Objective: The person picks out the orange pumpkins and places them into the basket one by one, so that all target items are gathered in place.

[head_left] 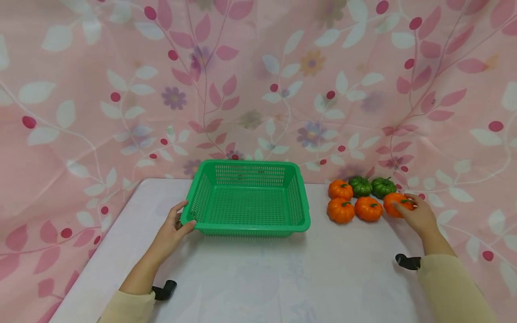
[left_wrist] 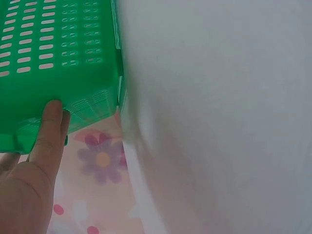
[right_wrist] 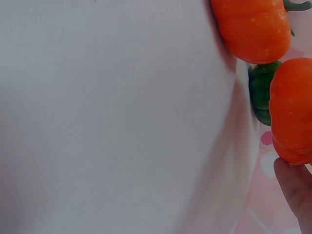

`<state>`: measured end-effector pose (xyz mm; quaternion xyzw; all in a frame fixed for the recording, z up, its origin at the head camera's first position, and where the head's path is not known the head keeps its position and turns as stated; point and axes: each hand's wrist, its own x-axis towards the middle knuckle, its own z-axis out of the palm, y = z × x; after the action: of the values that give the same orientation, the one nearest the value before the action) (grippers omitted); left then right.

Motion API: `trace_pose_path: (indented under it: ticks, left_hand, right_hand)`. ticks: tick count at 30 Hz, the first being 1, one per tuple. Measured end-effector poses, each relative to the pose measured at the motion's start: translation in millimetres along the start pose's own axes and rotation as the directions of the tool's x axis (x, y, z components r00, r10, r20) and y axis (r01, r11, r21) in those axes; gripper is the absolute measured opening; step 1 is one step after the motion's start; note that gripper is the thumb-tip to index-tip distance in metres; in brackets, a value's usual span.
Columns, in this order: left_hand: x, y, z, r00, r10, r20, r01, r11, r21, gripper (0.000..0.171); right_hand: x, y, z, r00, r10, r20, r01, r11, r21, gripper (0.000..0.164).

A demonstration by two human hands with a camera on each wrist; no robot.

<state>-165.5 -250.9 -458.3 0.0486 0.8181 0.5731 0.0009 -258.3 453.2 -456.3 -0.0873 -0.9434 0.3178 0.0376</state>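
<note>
A green plastic basket (head_left: 252, 228) with slotted walls stands on the table. My left hand (head_left: 174, 229) grips its front left corner, fingers on the left side and thumb at the front rim. In the left wrist view, a digit of the left hand (left_wrist: 36, 170) lies along the wall of the basket (left_wrist: 53, 85). Over at the right, my right hand (head_left: 420, 216) holds a small orange pumpkin (head_left: 393, 204) between thumb and fingers. The right wrist view has this orange pumpkin (right_wrist: 292, 112) raised above the tabletop, with the thumb of the right hand (right_wrist: 296, 192) at its lower end.
Three more orange pumpkins, one of them the front middle pumpkin (head_left: 368, 209), sit left of the held one. Behind are two green pumpkins (head_left: 360, 186). A white cloth covers the table (head_left: 258, 278). A pink floral curtain (head_left: 250, 89) hangs along the back edge.
</note>
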Motion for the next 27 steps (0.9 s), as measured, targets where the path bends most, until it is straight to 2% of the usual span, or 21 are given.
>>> trace_pose_path:
  ticks: [16,27]
  left_hand:
    - [0.1,0.2,-0.9,1.000,-0.012,0.004,0.012,1.000,-0.008,0.075]
    - [-0.1,0.5,-0.4,1.000,-0.025,0.004,0.025,1.000,-0.013,0.077]
  right_hand:
    - [-15,-16,-7,0.999,-0.032,-0.044,0.033,0.999,0.022,0.084]
    - [-29,-40,-15,0.995,-0.060,-0.084,0.066,0.996,0.063,0.082]
